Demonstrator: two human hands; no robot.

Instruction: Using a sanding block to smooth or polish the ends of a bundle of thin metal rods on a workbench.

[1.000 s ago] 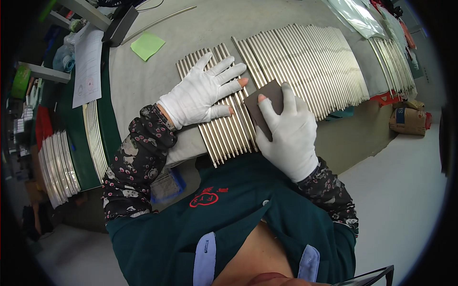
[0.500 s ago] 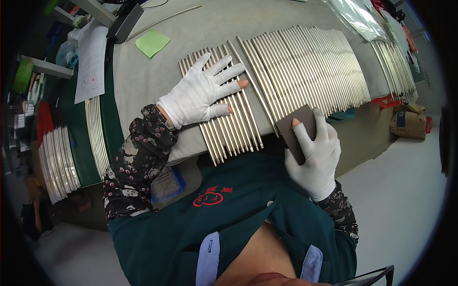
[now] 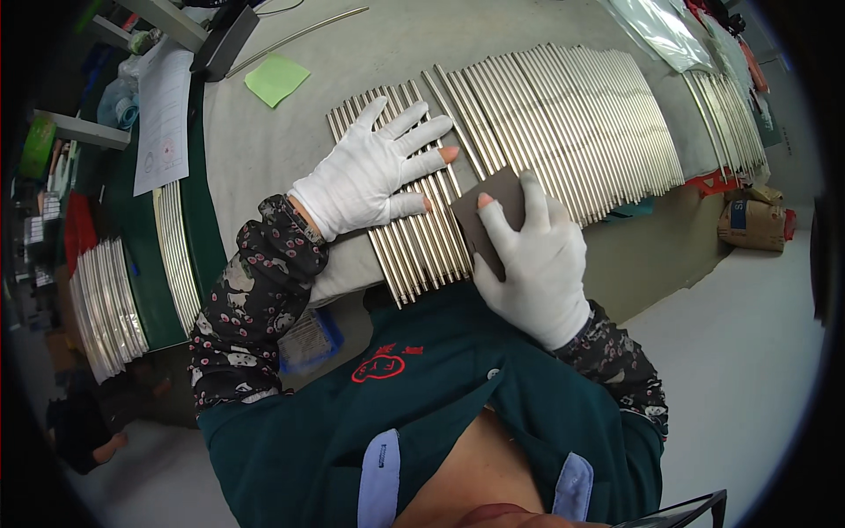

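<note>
My left hand (image 3: 359, 180), in a white glove with some bare fingertips, lies flat with fingers spread across a row of slim metal rods (image 3: 424, 255). In my right hand (image 3: 539, 275), gloved the same way, is a dark grey-brown rectangular pad (image 3: 489, 214). The pad lies over the right edge of that row and covers the near ends of a few rods. Just to the right, a larger row of metal rods (image 3: 563, 132) lies side by side on the grey-covered table (image 3: 361, 53). My right palm and the pad's underside are hidden.
A green paper square (image 3: 276, 81) and a thin curved rod (image 3: 299, 40) lie at the back left. Further left are a printed sheet (image 3: 164, 123) and wrapped rod bundles (image 3: 107, 308). Clear plastic bags (image 3: 660, 35) and more rods (image 3: 731, 123) are at the right.
My right hand has moved left with the pad, from the gap beside the larger row onto the right edge of the smaller row. My left hand stays in place.
</note>
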